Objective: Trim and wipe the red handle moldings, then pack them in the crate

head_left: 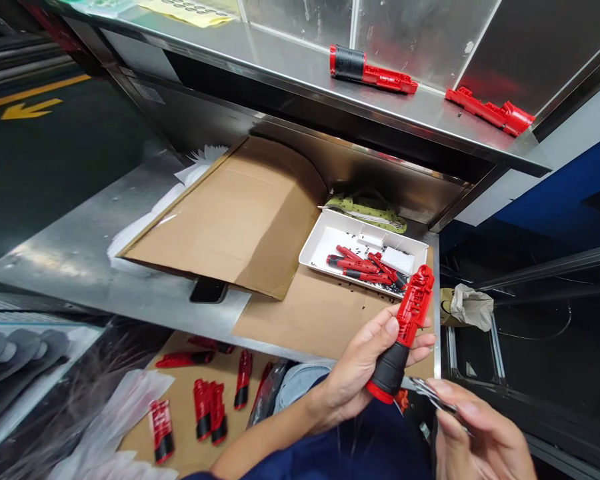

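Red plastic handle [413, 310] with a black grip [387, 370] sits in the left hand [360, 370], held just above the near edge of the tabletop with its red end tilted up. The left fingers [422, 341] curl around the narrow middle while the thumb presses across the front. The handle looks light and stiff, probably a hollow moulding. Its thin red tabs could be fragile, so the black grip, which looks less slippery, seems the safest place to take hold.

Just beside it, the right hand [483, 433] has its fingers [447, 393] pressed together, pinching a slim metal tool [433, 393]. The tool's exact kind is too blurred to tell.

Beyond the hands, a tan card [320, 320] lies on the steel tabletop [80, 260] and carries a white tray [325, 243]. The tray holds red parts [360, 267], a white block [397, 260] and black specks. A green packet [365, 212] lies behind it, and a cardboard sheet [230, 213] rests at a slant to the left, over a phone [209, 290]. Up on a steel shelf [280, 87] lie a red-and-black piece [365, 70] and a red shell [490, 112]. Lower left, more handles [203, 410] lie on cardboard [180, 393].
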Motion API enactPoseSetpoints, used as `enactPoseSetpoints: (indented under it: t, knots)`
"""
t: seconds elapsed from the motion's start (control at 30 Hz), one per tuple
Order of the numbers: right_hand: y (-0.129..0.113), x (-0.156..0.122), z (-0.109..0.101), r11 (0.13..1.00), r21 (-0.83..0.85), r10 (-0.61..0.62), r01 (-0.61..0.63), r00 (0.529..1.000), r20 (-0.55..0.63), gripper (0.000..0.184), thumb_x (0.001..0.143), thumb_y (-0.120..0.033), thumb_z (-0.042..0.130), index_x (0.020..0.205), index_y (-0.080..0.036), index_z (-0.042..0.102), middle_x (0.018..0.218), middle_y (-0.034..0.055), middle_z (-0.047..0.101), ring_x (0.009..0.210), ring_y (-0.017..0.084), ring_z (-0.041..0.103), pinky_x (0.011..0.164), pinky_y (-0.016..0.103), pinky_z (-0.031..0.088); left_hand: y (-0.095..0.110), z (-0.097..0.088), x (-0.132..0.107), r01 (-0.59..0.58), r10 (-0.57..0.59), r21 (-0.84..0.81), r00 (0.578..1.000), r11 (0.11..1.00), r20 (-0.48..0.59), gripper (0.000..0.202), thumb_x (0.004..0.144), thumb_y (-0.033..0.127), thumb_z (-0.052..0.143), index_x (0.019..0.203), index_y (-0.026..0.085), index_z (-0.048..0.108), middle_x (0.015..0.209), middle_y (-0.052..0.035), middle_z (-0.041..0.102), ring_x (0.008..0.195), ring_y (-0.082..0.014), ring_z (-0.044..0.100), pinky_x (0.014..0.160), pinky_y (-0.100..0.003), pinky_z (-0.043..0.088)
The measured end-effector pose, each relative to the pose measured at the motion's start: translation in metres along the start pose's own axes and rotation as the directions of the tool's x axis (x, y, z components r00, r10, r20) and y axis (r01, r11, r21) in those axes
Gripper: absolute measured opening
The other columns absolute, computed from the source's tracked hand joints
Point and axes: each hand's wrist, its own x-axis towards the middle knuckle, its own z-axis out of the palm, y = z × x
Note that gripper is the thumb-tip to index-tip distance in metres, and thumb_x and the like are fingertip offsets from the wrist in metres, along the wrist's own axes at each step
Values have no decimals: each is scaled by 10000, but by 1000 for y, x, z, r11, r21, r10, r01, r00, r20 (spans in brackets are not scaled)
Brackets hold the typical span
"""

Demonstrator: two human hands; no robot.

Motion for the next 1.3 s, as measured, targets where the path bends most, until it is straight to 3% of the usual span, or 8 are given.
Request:
enactPoseSetpoints:
  t: [0.1, 0.4, 0.57, 0.67, 0.97, 1.1, 1.2, 1.3]
  knots:
    - [-6, 3, -3, 996, 11, 88, -88, 996, -12, 60, 861, -219, 728, 893, -203, 679, 790, 36, 773, 718, 218, 768, 632, 314, 671, 0, 1, 1, -2, 2, -2, 1000, 1000, -21, 278, 916, 304, 644, 1126, 123, 672, 1135, -144, 716, 969, -199, 707, 941, -327, 513]
    - [-1, 12, 8, 992, -11, -125, 130, 971, 206, 232, 792, -84, 753, 1003, -158, 692, 887, 63, 783, 745, 214, 771, 654, 300, 667, -1, 1, 1, -25, 26, 18, 999, 1000, -46, 329, 880, 328, 693, 1155, 151, 667, 1148, -121, 719, 997, -193, 709, 936, -296, 537]
    - [3, 11, 0, 990, -30, -125, 136, 961, 246, 242, 791, -60, 738, 1003, -161, 681, 904, 69, 784, 759, 214, 773, 674, 299, 668, -1, 2, 0, -40, 42, 53, 998, 998, -46, 354, 846, 371, 729, 1124, 163, 661, 1148, -115, 717, 960, -193, 719, 916, -294, 543]
    - [7, 11, -5, 988, -8, -142, 154, 931, 336, 343, 763, 1, 727, 1063, -154, 669, 948, 79, 784, 807, 227, 774, 706, 319, 669, -1, 2, 2, -39, 43, 71, 998, 997, -55, 372, 825, 383, 749, 1115, 169, 655, 1163, -114, 711, 977, -204, 715, 908, -305, 547]
    - [0, 8, 7, 998, -10, -67, 69, 981, 183, 246, 755, 7, 722, 935, -159, 698, 884, 36, 786, 737, 180, 769, 707, 253, 654, -2, 1, 2, -39, 45, 103, 997, 994, -57, 462, 802, 399, 772, 1177, 169, 631, 1136, -97, 713, 996, -184, 709, 890, -258, 552]
    - [-3, 6, -4, 999, -31, -22, 26, 993, 114, 240, 768, -19, 740, 948, -171, 691, 891, 15, 789, 760, 165, 769, 728, 225, 648, -3, 2, 2, -23, 26, 62, 999, 998, -44, 381, 850, 363, 728, 1152, 146, 643, 1124, -104, 718, 999, -183, 710, 904, -267, 557]
    - [2, 9, -18, 1000, -16, 13, -10, 981, 194, 289, 790, -43, 738, 1036, -181, 670, 958, 38, 787, 834, 198, 774, 741, 259, 660, -3, 2, 2, -18, 20, 35, 999, 999, -49, 343, 876, 351, 698, 1135, 132, 646, 1166, -119, 708, 1014, -193, 710, 929, -284, 557]
    - [9, 11, -22, 997, 18, -80, 78, 944, 321, 414, 746, 14, 745, 1109, -165, 660, 1014, 70, 778, 855, 234, 773, 746, 311, 670, -3, 3, 2, -2, 4, 37, 998, 999, -60, 320, 895, 325, 675, 1148, 135, 634, 1141, -120, 718, 999, -192, 716, 915, -278, 564]
